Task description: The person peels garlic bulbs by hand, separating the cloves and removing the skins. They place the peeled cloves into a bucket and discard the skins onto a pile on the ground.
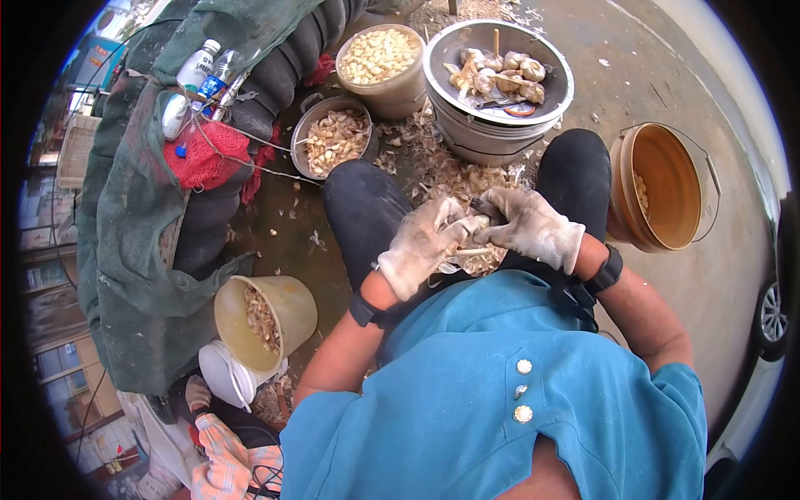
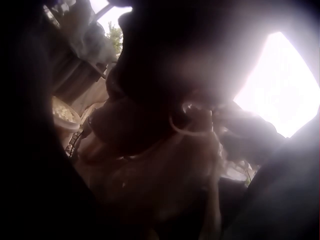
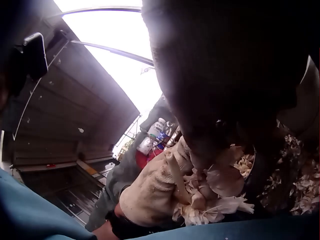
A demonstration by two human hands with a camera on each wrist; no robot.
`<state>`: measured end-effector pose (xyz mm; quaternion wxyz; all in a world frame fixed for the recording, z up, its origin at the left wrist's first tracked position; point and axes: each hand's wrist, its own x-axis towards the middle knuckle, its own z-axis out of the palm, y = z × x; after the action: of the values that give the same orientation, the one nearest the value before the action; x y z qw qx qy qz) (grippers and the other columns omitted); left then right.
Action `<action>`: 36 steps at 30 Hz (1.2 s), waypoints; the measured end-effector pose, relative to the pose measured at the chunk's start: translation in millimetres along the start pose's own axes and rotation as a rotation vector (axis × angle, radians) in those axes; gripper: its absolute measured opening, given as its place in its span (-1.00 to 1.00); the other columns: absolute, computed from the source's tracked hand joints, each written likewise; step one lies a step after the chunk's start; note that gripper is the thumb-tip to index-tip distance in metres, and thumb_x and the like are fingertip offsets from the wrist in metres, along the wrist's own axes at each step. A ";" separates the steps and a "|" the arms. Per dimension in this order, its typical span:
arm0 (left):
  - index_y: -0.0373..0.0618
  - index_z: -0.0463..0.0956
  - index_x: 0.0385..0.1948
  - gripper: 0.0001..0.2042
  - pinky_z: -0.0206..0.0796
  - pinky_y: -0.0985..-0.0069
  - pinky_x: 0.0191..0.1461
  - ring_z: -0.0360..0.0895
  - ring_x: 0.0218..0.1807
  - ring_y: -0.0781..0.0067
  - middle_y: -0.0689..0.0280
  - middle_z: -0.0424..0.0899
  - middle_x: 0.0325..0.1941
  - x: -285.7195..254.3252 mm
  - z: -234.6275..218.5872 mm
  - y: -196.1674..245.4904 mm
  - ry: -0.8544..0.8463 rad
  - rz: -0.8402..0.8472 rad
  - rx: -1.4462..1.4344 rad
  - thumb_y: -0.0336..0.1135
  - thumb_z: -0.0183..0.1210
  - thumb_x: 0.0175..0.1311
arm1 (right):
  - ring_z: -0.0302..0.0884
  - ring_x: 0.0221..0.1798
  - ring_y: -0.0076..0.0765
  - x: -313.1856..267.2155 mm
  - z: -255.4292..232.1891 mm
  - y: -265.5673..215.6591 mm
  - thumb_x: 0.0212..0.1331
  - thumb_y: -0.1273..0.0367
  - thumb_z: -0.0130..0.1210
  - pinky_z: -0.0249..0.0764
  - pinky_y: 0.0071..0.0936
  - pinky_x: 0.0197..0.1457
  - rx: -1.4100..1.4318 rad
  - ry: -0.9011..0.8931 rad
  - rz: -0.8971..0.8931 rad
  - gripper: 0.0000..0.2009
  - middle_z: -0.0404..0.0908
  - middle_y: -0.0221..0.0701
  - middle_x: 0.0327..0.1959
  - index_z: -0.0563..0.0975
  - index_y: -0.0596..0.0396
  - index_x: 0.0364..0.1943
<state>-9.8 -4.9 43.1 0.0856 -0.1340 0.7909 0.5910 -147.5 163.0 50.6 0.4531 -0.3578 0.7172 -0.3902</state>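
Note:
Both hands wear whitish, soiled work gloves and meet over the lap in the head view. My left hand (image 1: 421,246) grips a garlic bulb (image 3: 225,180) with a pale cut stem (image 3: 177,175) and loose papery skin hanging from it. From the other side my right hand (image 1: 533,227) pinches the same bulb, its fingertips against the left fingers. A small dark piece (image 1: 481,205) shows at the right fingertips; I cannot tell what it is. The left wrist view is mostly dark, and the right hand fills the top of the right wrist view as a shadow.
A basin (image 1: 433,73) of whole garlic bulbs sits on a bucket ahead. Beside it stand a tub (image 1: 392,102) of peeled cloves and a pot (image 1: 302,158) of cloves. A brown bucket (image 1: 679,187) lies tipped at right, a yellowish bucket (image 1: 293,312) at left. Skins (image 1: 467,179) litter the ground.

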 end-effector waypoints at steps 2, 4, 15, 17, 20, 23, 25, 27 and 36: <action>-0.28 0.51 -0.20 -0.67 0.37 0.53 -0.28 0.55 -0.28 0.54 0.30 0.53 -0.38 0.0 3.8 6.5 0.022 -0.153 -0.276 -0.14 0.23 0.28 | 0.34 -0.32 -0.59 0.9 1.3 -0.7 0.14 0.40 0.27 0.38 -0.49 -0.25 -0.167 0.036 -0.016 -0.76 0.50 -0.39 -0.40 0.50 0.19 -0.18; -0.29 0.51 -0.21 -0.69 0.37 0.52 -0.29 0.55 -0.30 0.53 0.29 0.54 -0.40 0.0 7.7 10.8 0.063 -0.096 -0.141 -0.17 0.23 0.27 | 0.45 -0.29 -0.31 4.0 5.7 6.9 0.14 0.34 0.27 0.42 -0.36 -0.21 -0.197 0.067 -0.045 -0.74 0.53 -0.25 -0.39 0.50 0.17 -0.19; -0.26 0.52 -0.35 -0.77 0.39 0.35 -0.28 0.58 -0.41 0.20 0.03 0.58 -0.47 -0.7 22.4 -0.6 0.193 -0.116 -0.004 -0.25 0.21 0.15 | 0.52 -0.16 0.10 -4.1 8.7 -8.4 0.12 0.32 0.23 0.44 -0.09 -0.12 -0.479 0.107 -0.157 -0.75 0.52 -0.15 -0.32 0.44 0.12 -0.23; -0.25 0.52 -0.35 -0.82 0.39 0.38 -0.29 0.55 -0.43 0.26 0.09 0.58 -0.49 -2.6 19.4 0.8 0.164 -0.050 0.014 -0.32 0.16 0.14 | 0.52 -0.16 0.09 -4.3 7.3 -6.4 0.12 0.32 0.22 0.44 -0.09 -0.12 -0.469 0.070 -0.151 -0.75 0.52 -0.16 -0.32 0.45 0.11 -0.22; -0.24 0.52 -0.33 -0.85 0.38 0.45 -0.30 0.50 -0.44 0.41 0.22 0.58 -0.49 3.6 31.3 -19.7 0.147 -0.139 -0.519 -0.36 0.12 0.14 | 0.53 -0.13 0.09 -7.1 7.3 -9.0 0.13 0.36 0.19 0.44 -0.10 -0.10 -0.439 0.048 -0.146 -0.80 0.54 -0.16 -0.32 0.47 0.09 -0.21; -0.23 0.51 -0.32 -0.87 0.35 0.52 -0.31 0.45 -0.43 0.56 0.32 0.57 -0.47 12.0 28.7 -31.1 0.171 0.042 -0.263 -0.39 0.11 0.16 | 0.53 -0.13 0.09 -5.9 10.4 -0.3 0.13 0.40 0.18 0.44 -0.13 -0.11 -0.420 0.095 -0.196 -0.83 0.55 -0.14 -0.34 0.48 0.09 -0.22; -0.27 0.50 -0.32 -0.90 0.36 0.56 -0.26 0.45 -0.34 0.58 0.32 0.53 -0.39 8.0 18.5 -20.8 0.120 0.006 -0.259 -0.46 0.07 0.20 | 0.54 -0.16 0.08 -5.8 12.0 3.2 0.12 0.41 0.20 0.44 -0.15 -0.13 -0.421 0.123 -0.251 -0.83 0.54 -0.14 -0.35 0.48 0.09 -0.23; -0.28 0.48 -0.32 -0.92 0.34 0.63 -0.18 0.45 -0.22 0.64 0.33 0.48 -0.28 5.3 8.0 -21.8 0.043 0.068 -0.111 -0.47 0.05 0.29 | 0.55 -0.26 -0.05 -9.3 7.9 -7.8 0.11 0.38 0.27 0.44 -0.25 -0.19 -0.212 0.074 -0.068 -0.79 0.51 -0.15 -0.41 0.49 0.14 -0.25; -0.29 0.44 -0.02 -0.65 0.40 0.58 0.01 0.54 -0.11 0.52 0.27 0.58 -0.10 2.0 -1.3 -9.9 -0.129 -0.115 -1.003 -0.18 0.07 0.36 | 0.41 -0.32 -0.54 -6.5 8.2 -0.9 0.08 0.30 0.37 0.43 -0.46 -0.22 0.054 0.123 0.028 -0.68 0.53 -0.37 -0.41 0.49 0.19 -0.24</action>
<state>-8.6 -9.0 33.9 0.0921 -0.1653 0.3943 0.8993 -137.5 166.3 51.5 0.4233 -0.3106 0.7378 -0.4243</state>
